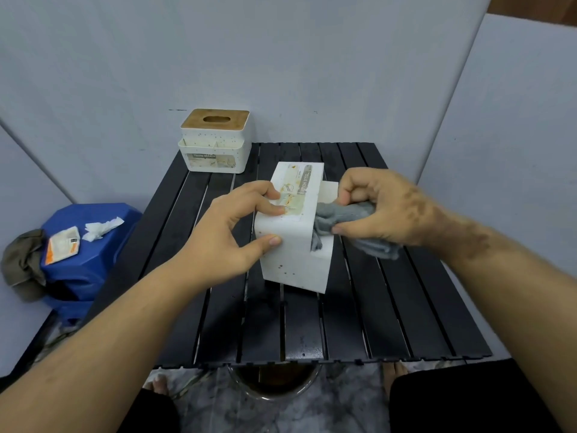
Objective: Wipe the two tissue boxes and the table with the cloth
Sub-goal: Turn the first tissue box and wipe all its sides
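Left hand (237,226) has its grip around the tipped tissue box (295,232) mid-surface (406,307). Right hand (381,207) grip bunches grey cloth (346,214) against its side. Second box (215,140) sits upright at far-left corner.

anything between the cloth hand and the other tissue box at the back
Nothing visible. The right hand holds the cloth against the near tissue box; bare table slats lie between there and the far tissue box.
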